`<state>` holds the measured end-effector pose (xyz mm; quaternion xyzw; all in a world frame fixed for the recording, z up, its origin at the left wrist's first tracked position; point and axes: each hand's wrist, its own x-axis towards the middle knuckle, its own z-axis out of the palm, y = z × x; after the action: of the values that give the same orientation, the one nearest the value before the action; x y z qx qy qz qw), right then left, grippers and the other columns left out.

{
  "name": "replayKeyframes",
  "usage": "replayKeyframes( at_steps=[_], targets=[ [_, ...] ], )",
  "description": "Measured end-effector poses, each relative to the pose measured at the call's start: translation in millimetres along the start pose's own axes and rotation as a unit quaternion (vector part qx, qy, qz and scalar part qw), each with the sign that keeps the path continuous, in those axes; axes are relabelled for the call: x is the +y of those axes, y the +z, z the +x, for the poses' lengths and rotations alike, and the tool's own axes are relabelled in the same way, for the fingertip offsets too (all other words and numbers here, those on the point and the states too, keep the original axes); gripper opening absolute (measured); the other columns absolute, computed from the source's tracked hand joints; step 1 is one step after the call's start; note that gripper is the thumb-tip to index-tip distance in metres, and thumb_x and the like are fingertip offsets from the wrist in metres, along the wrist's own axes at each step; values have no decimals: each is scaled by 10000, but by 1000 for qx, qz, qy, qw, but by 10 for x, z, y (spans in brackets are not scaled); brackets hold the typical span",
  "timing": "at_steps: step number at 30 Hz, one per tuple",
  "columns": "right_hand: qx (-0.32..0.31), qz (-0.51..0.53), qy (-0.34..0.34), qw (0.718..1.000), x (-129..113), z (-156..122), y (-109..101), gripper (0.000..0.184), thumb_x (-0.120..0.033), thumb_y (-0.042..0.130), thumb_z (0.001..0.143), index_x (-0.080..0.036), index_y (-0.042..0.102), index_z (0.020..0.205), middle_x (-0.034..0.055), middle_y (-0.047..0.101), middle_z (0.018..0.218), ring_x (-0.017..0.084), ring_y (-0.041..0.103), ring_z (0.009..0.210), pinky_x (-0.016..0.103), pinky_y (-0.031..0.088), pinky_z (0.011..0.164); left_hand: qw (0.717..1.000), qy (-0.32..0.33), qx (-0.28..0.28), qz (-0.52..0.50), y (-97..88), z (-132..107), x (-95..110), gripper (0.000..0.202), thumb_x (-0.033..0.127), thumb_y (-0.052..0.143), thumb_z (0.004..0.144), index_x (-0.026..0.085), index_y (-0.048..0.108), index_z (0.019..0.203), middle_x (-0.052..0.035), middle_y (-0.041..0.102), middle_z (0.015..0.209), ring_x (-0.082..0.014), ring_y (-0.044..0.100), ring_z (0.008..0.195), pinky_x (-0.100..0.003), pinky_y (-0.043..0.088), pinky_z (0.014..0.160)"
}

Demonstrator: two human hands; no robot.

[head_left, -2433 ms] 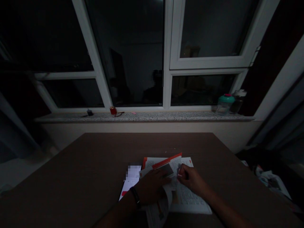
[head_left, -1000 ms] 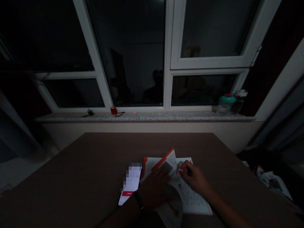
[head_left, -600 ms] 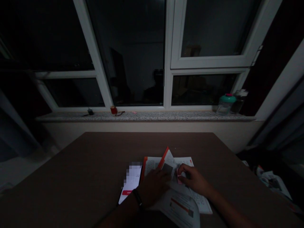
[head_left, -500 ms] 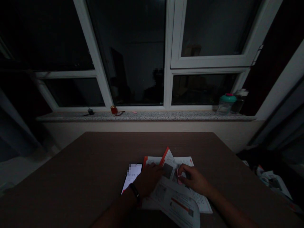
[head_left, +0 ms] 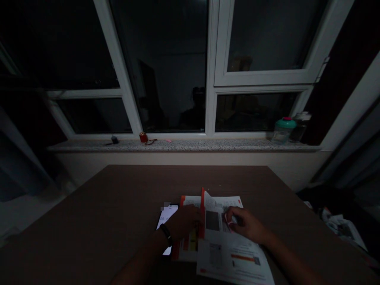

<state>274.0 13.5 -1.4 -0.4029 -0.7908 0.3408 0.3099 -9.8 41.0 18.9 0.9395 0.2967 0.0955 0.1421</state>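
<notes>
An open booklet (head_left: 221,202) with red-orange edges lies on the dark brown table, one printed page (head_left: 234,257) spread towards me and a red-edged leaf standing up near its middle. My left hand (head_left: 187,223), wearing a black wristband (head_left: 166,234), lies over the booklet's left side, its fingers stretched to the red edge of the raised leaf. My right hand (head_left: 247,225) rests on the right side of the pages. Its thumb and fingers are closed on a small pink piece (head_left: 228,222), too dim to name. Beneath my left wrist a lit phone (head_left: 168,215) is partly covered.
Beyond the table (head_left: 142,186) runs a speckled stone windowsill (head_left: 190,145). On it stand a small red jar (head_left: 143,137), a dark little bottle (head_left: 114,139) and a clear bottle with a teal lid (head_left: 284,130). Papers (head_left: 341,225) are piled at the right, beyond the table.
The lower page has swung right and lies flatter, uncovering a yellow patch on the left side. The raised leaf is more upright. My left hand has shifted slightly left; my right still pinches the pink piece.
</notes>
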Motion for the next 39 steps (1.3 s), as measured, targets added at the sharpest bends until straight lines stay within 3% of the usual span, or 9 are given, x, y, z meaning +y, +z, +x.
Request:
replayKeyframes(
  at_steps=[7, 12, 16, 23, 27, 31, 36, 39],
  targets=[
    [-12, -60, -19, 998, -46, -17, -70, 87, -122, 598, 768, -207, 594, 786, 25, 668, 873, 209, 614, 885, 326, 449, 821, 1000, -1, 2, -11, 90, -3, 55, 46, 208, 655, 910, 230, 681, 942, -10, 616, 1073, -206, 571, 1000, -293, 427, 862],
    [-15, -93, -31, 995, -63, -36, -67, 127, -98, 584, 767, -214, 597, 817, 25, 658, 881, 205, 610, 879, 335, 451, 833, 999, 9, 8, -42, 81, -2, 91, 87, 199, 661, 901, 233, 654, 981, -13, 582, 1190, -227, 523, 1113, -327, 392, 955],
    [-16, -112, -32, 993, -96, -37, -48, 143, -97, 574, 767, -216, 600, 843, 27, 662, 905, 208, 607, 884, 327, 450, 812, 999, 3, 5, -31, 64, 3, 111, 136, 189, 677, 881, 233, 651, 1007, -18, 586, 1183, -233, 527, 1101, -330, 409, 938],
    [-70, -205, -79, 973, -412, -22, 75, 314, -45, 485, 739, -223, 669, 922, 49, 676, 903, 224, 592, 907, 351, 408, 855, 1000, -4, 11, -9, 105, 7, 156, 261, 176, 647, 875, 265, 636, 1120, -36, 583, 1204, -255, 531, 1100, -360, 413, 946],
    [-75, -239, -32, 968, -516, -39, 191, 335, -154, 593, 778, -245, 656, 1094, 76, 673, 1040, 267, 577, 998, 390, 409, 903, 999, -18, 28, -1, 116, -1, 184, 322, 159, 622, 871, 282, 619, 1168, -36, 559, 1261, -263, 512, 1132, -386, 401, 973],
    [-83, -230, 10, 970, -445, -61, 275, 593, -273, 767, 719, -292, 577, 1280, 83, 620, 1266, 319, 540, 1155, 434, 394, 988, 1000, -16, 15, -4, 104, -2, 184, 313, 189, 642, 870, 273, 622, 1171, -45, 548, 1278, -268, 507, 1134, -388, 414, 963],
    [-76, -216, 37, 973, -345, -62, 307, 663, -297, 815, 694, -278, 574, 1311, 102, 593, 1338, 347, 500, 1249, 465, 362, 1047, 999, -14, 28, -9, 114, -8, 168, 276, 241, 666, 887, 267, 626, 1159, -43, 538, 1288, -264, 496, 1150, -387, 403, 975],
    [-75, -217, 48, 972, -363, -59, 305, 647, -293, 830, 675, -288, 598, 1279, 102, 596, 1333, 348, 525, 1223, 460, 392, 1019, 1000, -13, 15, -7, 122, -22, 163, 384, 317, 722, 854, 293, 599, 1216, -45, 526, 1310, -280, 489, 1162, -408, 404, 972]
  ],
)
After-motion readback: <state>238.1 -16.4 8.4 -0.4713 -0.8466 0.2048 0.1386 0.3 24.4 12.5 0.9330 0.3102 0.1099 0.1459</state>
